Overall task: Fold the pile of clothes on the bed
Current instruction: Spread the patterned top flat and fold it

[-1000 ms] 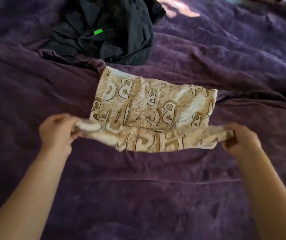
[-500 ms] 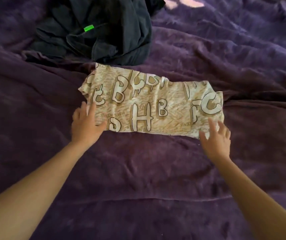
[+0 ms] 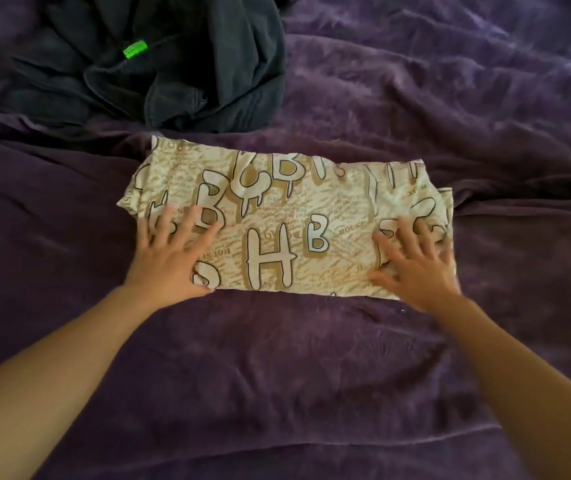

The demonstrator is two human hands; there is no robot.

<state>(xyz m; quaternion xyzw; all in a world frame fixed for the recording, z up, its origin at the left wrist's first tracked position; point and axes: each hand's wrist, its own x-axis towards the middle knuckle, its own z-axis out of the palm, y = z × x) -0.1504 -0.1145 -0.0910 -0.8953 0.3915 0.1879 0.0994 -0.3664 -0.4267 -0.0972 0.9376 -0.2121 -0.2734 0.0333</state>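
Both hands are down on the cloth [image 3: 291, 216], a beige piece printed with big cartoon letters, which lies folded into a wide band in the middle of the bed [image 3: 311, 375]. The left hand [image 3: 169, 261] is flat on the cloth's left end, fingers spread and straight, fingertips pointing away from the person, with the heel of the palm at the near edge. The right hand [image 3: 415, 268] mirrors it on the right end, also spread and palm down; its fingers look a little blurred. Neither hand pinches or curls around anything, and both simply press on the fabric. The cloth's near edge runs fairly straight between the two wrists, while the far edge is uneven, with a corner sticking up at the far left. Beyond it, at the far left of the purple bed, sits the dark pile [image 3: 173, 64], crumpled and unfolded, with a bright green tag [image 3: 135, 49] showing on it. The pile lies just beyond the cloth's far left corner; whether they touch, I cannot tell.
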